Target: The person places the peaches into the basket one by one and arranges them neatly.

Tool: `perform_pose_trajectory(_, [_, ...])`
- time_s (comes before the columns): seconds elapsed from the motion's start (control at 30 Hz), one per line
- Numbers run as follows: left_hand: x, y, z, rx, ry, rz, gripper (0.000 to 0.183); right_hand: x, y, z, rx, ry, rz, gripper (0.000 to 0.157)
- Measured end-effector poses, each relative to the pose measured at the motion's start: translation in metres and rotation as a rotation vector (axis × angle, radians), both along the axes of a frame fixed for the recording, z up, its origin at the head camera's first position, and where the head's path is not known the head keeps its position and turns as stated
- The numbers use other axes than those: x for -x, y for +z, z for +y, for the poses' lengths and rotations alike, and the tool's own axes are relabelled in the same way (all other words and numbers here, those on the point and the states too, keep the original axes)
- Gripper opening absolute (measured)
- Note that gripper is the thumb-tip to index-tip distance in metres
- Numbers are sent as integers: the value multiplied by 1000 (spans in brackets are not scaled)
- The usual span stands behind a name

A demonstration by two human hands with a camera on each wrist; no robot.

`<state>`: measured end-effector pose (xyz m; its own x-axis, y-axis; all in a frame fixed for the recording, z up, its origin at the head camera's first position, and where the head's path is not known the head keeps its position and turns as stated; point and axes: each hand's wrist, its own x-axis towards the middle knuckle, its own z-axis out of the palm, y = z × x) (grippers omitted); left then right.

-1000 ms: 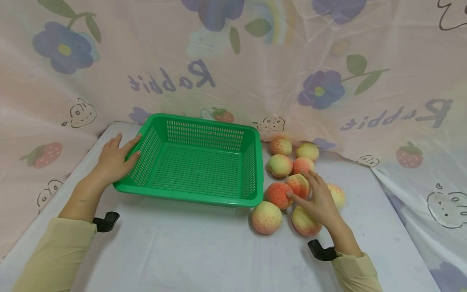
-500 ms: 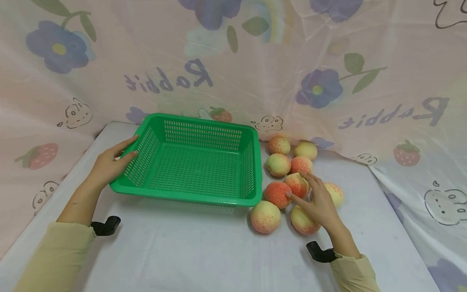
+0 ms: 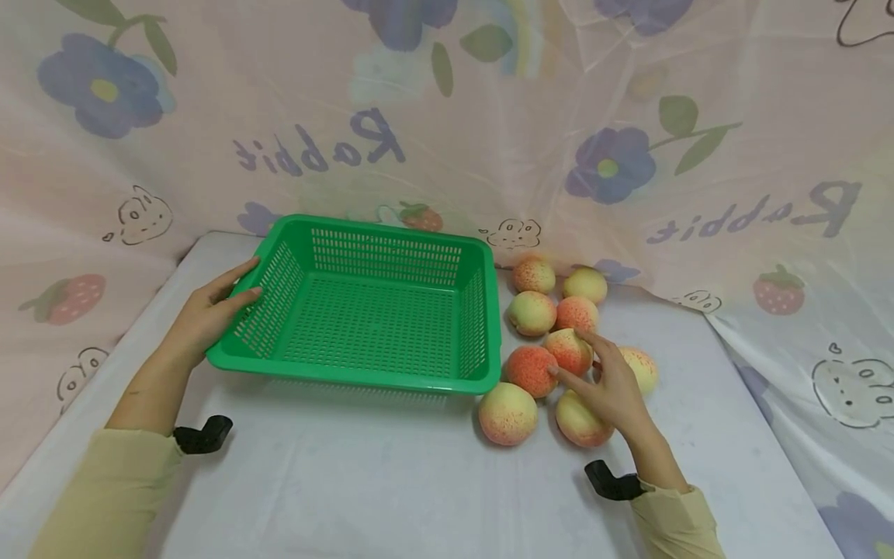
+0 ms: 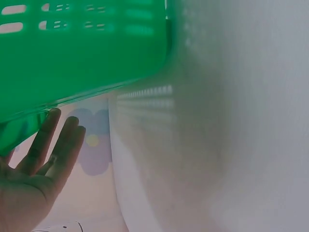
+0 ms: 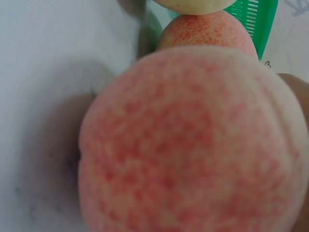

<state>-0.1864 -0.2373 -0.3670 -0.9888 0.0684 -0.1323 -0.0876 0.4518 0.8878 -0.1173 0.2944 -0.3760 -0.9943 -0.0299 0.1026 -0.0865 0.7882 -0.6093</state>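
Note:
A green plastic basket (image 3: 370, 326) with slotted walls stands on the table, nothing lying in it. At its left rim, my left hand (image 3: 202, 318) holds on with the thumb over the edge; the left wrist view shows several fingers (image 4: 65, 145) outside, below the rim. Over the peaches on the right rests my right hand (image 3: 611, 388), fingers spread and slightly bent. Its thumb reaches a red peach (image 3: 531, 372), and its fingertips touch a yellow-red peach (image 3: 564, 351). Beneath the palm sits another peach (image 3: 581, 423), which looks large in the right wrist view.
Several more peaches lie beside the basket: a pale one (image 3: 507, 415) near its front right corner, a yellow one (image 3: 585, 286) at the back, another (image 3: 640, 371) right of the hand. A printed cloth (image 3: 454, 147) hangs behind the white table (image 3: 391, 481).
My left hand's spread fingers have drawn together and moved onto the basket's rim. The right hand stays over the peaches. The whole view has shifted slightly.

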Motion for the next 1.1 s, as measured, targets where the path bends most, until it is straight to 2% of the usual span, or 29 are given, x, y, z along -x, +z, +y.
perform_pose_trajectory(0.2, [2,-3,-2,-51,3,-19,63,2,-3,3,51,-27,-25,73])
perform_pose_trajectory(0.57, [0,-2,0,-81,17,-39,63,5,-4,8,142,-81,-105,74])
perform_pose_trajectory(1.1, [-2,-2,2,-91,28,-42,62,12,-12,15,129,-118,-181,76])
